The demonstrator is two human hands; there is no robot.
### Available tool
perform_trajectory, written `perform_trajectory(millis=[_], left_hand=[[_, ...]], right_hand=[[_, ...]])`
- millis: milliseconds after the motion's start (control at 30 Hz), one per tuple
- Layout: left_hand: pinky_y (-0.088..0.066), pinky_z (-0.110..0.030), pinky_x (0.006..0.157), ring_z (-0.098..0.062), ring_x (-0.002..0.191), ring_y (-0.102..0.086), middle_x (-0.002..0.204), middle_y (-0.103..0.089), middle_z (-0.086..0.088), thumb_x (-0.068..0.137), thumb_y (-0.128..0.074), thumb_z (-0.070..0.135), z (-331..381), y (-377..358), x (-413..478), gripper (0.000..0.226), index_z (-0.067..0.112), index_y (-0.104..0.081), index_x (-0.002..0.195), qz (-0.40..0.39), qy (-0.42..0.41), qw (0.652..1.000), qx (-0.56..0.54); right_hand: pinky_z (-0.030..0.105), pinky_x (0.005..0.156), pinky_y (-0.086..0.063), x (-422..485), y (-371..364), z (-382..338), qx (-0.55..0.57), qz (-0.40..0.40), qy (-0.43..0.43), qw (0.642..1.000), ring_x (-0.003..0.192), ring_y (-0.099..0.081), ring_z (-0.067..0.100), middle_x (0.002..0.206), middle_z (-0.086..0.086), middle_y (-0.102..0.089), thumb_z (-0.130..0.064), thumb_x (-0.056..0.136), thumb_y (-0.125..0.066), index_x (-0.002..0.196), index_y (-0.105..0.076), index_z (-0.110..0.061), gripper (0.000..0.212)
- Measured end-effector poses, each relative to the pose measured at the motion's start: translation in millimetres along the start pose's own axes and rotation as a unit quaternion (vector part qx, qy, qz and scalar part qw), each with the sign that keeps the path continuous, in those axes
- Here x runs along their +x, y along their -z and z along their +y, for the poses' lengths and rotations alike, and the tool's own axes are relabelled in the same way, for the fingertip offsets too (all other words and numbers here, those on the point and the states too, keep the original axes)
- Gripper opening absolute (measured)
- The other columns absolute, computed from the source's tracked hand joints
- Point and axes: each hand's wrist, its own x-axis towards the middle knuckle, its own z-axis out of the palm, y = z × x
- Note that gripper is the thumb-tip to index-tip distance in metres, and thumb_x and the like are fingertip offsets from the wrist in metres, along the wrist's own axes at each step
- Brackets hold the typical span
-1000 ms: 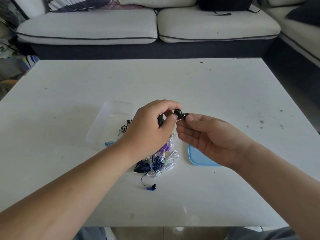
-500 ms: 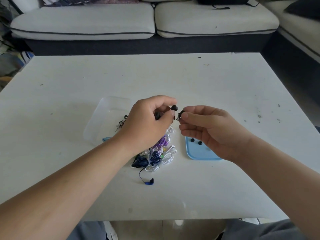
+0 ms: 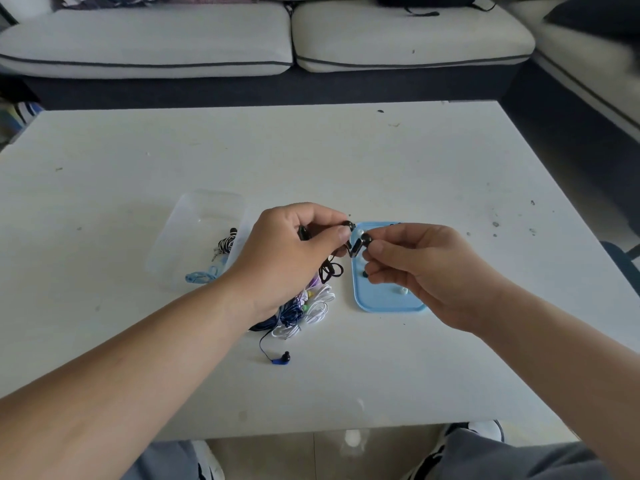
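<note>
My left hand (image 3: 294, 251) grips a black wired earphone set, one black earbud (image 3: 348, 225) showing at its fingertips and the black cord (image 3: 330, 270) hanging below. My right hand (image 3: 419, 268) pinches the other black earbud (image 3: 362, 242) of the same set, just above the light blue lid (image 3: 384, 301). Small loose ear tips lie on that lid, partly hidden by my right hand. Under my left wrist lies a pile of bundled earphones (image 3: 304, 310) in white, dark blue and purple.
A clear plastic box (image 3: 194, 237) sits left of the pile, with a striped cable (image 3: 225, 244) and a light blue cable (image 3: 201, 277) at its edge. A blue earbud (image 3: 280, 359) trails toward the white table's (image 3: 346, 157) front. A sofa (image 3: 277, 39) stands behind.
The two earbuds have come slightly apart between my hands. More of the blue lid shows as my right hand sits farther right of it.
</note>
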Motion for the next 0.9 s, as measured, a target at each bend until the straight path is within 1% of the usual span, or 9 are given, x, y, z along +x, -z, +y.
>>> perform_trajectory(millis=[100, 167, 233, 333, 567, 633, 733, 833, 900], left_hand=[[-0.049, -0.011, 0.06, -0.003, 0.071, -0.063, 0.079, -0.077, 0.009, 0.094, -0.076, 0.018, -1.5, -1.7, 0.0, 0.008, 0.025, -0.08, 0.096, -0.003, 0.016, 1.0, 0.007], [-0.053, -0.016, 0.065, -0.004, 0.075, -0.069, 0.081, -0.079, 0.008, 0.094, -0.075, 0.018, -3.1, -1.2, 0.4, 0.008, 0.025, -0.079, 0.096, -0.006, 0.031, 0.999, 0.001], [-0.058, -0.019, 0.071, -0.005, 0.081, -0.074, 0.086, -0.08, 0.004, 0.095, -0.074, 0.016, -4.5, -0.2, 1.6, 0.011, 0.022, -0.079, 0.101, 0.002, 0.026, 1.0, -0.002], [-0.053, -0.011, 0.073, -0.001, 0.084, -0.075, 0.09, -0.081, 0.006, 0.094, -0.074, 0.013, -3.5, -0.6, 3.3, 0.018, 0.02, -0.077, 0.111, 0.008, 0.014, 1.0, -0.012], [-0.059, -0.028, 0.075, -0.006, 0.084, -0.076, 0.088, -0.08, 0.002, 0.097, -0.071, 0.015, -0.9, 0.8, 3.7, 0.011, 0.019, -0.075, 0.107, -0.012, 0.014, 1.0, -0.004], [-0.059, -0.022, 0.075, -0.005, 0.083, -0.076, 0.091, -0.078, 0.002, 0.098, -0.069, 0.015, -0.3, 2.0, 3.4, 0.011, 0.019, -0.072, 0.108, -0.011, 0.002, 1.0, -0.002], [-0.053, -0.014, 0.066, 0.002, 0.079, -0.072, 0.095, -0.073, 0.009, 0.101, -0.064, 0.021, -0.9, 1.2, 1.9, 0.01, 0.023, -0.069, 0.109, -0.012, -0.024, 0.998, 0.051], [-0.046, -0.009, 0.063, 0.001, 0.067, -0.064, 0.097, -0.068, 0.013, 0.103, -0.059, 0.023, -3.0, -2.8, -0.2, 0.009, 0.024, -0.065, 0.111, -0.011, -0.053, 0.994, 0.093], [-0.046, -0.011, 0.06, -0.002, 0.06, -0.059, 0.094, -0.065, 0.013, 0.104, -0.058, 0.021, -4.7, -6.6, -1.5, 0.009, 0.022, -0.063, 0.111, -0.013, -0.068, 0.992, 0.102]], right_hand=[[0.028, 0.073, -0.06, 0.6, -2.1, 1.2, -0.025, -0.01, 0.011, 1.0, 0.079, -0.068, 0.023, 0.094, 0.02, -0.072, -0.005, 0.096, -0.065, 0.105, -0.073, 0.003, 0.014], [0.03, 0.074, -0.06, 1.4, -4.6, 1.6, -0.026, -0.019, 0.016, 0.999, 0.083, -0.069, 0.022, 0.1, 0.02, -0.074, -0.007, 0.099, -0.062, 0.106, -0.073, 0.001, 0.015], [0.031, 0.076, -0.061, 1.9, -6.6, 1.3, -0.024, -0.026, 0.015, 0.999, 0.087, -0.071, 0.023, 0.102, 0.018, -0.076, -0.007, 0.1, -0.061, 0.105, -0.072, -0.001, 0.014], [0.032, 0.076, -0.06, 2.8, -8.7, 0.0, -0.028, -0.035, 0.013, 0.999, 0.087, -0.073, 0.024, 0.106, 0.021, -0.076, -0.006, 0.1, -0.061, 0.107, -0.072, 0.0, 0.015], [0.033, 0.074, -0.062, 4.6, -11.3, -2.9, -0.055, -0.014, 0.018, 0.998, 0.078, -0.073, 0.024, 0.093, 0.021, -0.077, -0.003, 0.096, -0.066, 0.101, -0.074, 0.002, 0.011], [0.027, 0.069, -0.06, 3.8, -13.9, -5.0, -0.096, 0.001, 0.029, 0.995, 0.072, -0.073, 0.021, 0.084, 0.016, -0.077, -0.002, 0.095, -0.067, 0.096, -0.076, -0.001, 0.009], [0.016, 0.056, -0.052, 0.6, -19.7, -7.1, -0.163, 0.019, 0.042, 0.986, 0.061, -0.07, 0.011, 0.076, 0.009, -0.077, -0.004, 0.094, -0.068, 0.09, -0.076, -0.007, 0.01], [0.022, 0.062, -0.057, -0.5, -25.5, -3.8, -0.184, 0.029, 0.053, 0.981, 0.063, -0.069, 0.009, 0.074, 0.004, -0.076, -0.008, 0.093, -0.071, 0.088, -0.078, -0.013, 0.011], [0.019, 0.06, -0.056, -1.1, -29.0, -0.5, -0.189, 0.048, 0.058, 0.979, 0.059, -0.066, 0.006, 0.068, -0.001, -0.073, -0.012, 0.092, -0.073, 0.085, -0.078, -0.016, 0.01]])
